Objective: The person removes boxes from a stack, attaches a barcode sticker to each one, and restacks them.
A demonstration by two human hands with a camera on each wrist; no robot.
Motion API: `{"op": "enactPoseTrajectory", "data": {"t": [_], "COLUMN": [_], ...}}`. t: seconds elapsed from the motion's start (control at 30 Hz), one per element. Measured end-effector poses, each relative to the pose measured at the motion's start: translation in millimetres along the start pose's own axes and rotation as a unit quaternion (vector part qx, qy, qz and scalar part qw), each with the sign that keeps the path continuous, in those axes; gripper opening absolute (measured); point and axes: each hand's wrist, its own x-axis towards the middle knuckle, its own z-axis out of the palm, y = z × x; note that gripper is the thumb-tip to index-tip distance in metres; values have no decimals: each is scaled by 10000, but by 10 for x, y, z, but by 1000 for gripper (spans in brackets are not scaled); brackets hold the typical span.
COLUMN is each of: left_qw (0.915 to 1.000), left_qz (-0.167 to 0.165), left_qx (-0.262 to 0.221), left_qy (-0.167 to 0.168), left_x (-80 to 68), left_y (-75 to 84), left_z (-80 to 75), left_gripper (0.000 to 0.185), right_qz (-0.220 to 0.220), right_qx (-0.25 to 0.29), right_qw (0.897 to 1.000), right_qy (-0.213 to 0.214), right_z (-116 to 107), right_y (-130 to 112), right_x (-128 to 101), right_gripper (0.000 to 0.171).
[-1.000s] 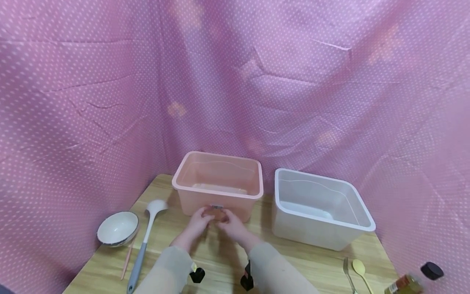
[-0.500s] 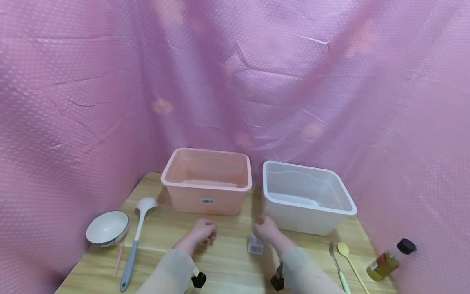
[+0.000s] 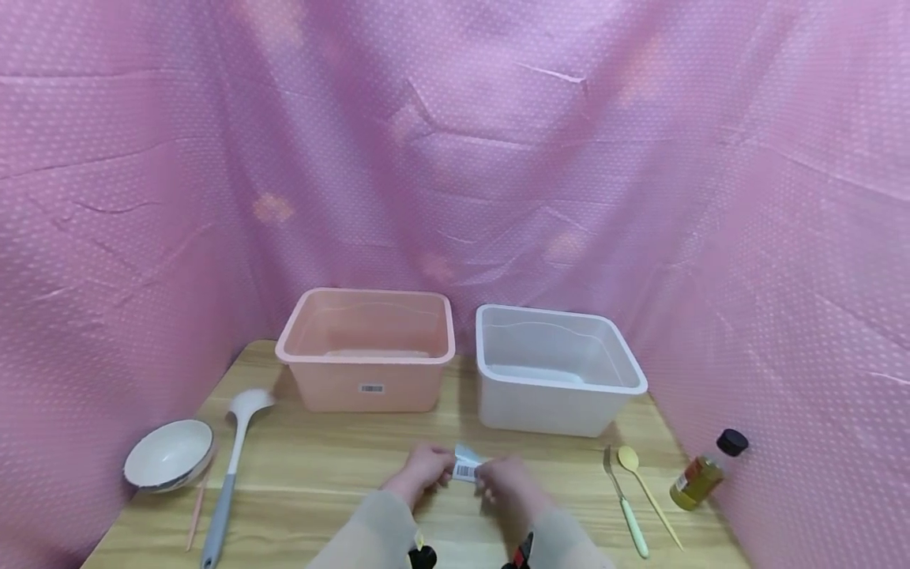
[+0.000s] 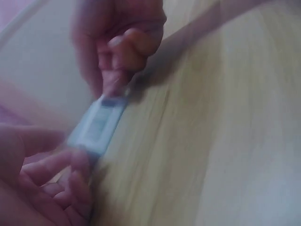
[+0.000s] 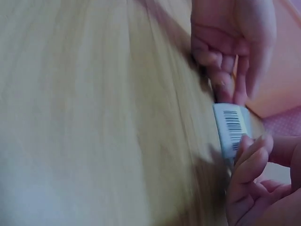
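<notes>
Between the two hands, just above the wooden table, is a small flat pale-blue and white packet with a barcode label. My left hand pinches its left end between thumb and fingers. At the other end my right hand pinches it the same way. In the right wrist view the barcode on the packet faces the camera, with the right fingertips covering one corner. Motion blurs the packet in the left wrist view. What the packet contains cannot be told.
Behind the hands stand a pink bin and a white bin. Left are a bowl, a pink stick and a grey-handled ladle. A fork, yellow spoon and oil bottle lie right.
Both hands have come back from the pink bin's front. The right hand was beside the packet on the table half a second ago; now both hands hold it. The head view has shifted right.
</notes>
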Motion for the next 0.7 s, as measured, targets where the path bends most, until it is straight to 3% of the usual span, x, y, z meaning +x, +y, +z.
{"op": "enactPoseTrajectory", "data": {"t": [0.2,0.53,0.7], "left_qw": [9995,9993,9984], "left_qz": [248,91,191], "left_qx": [-169,-345,-500], "left_qy": [85,-107,-185], "left_x": [-51,-211,-248], "left_y": [19,115,139], "left_z": [32,-55,-87], "left_gripper": [13,11,15], "right_qz": [-379,-1064,-1415], "right_qx": [-146,-673,-847], "right_qw": [9992,9916,9861], "right_qy": [-13,297,197], "right_z": [31,89,104], "right_y": [-17,-185,-206], "right_x": [-24,-129,-151], "right_gripper": [16,11,9]}}
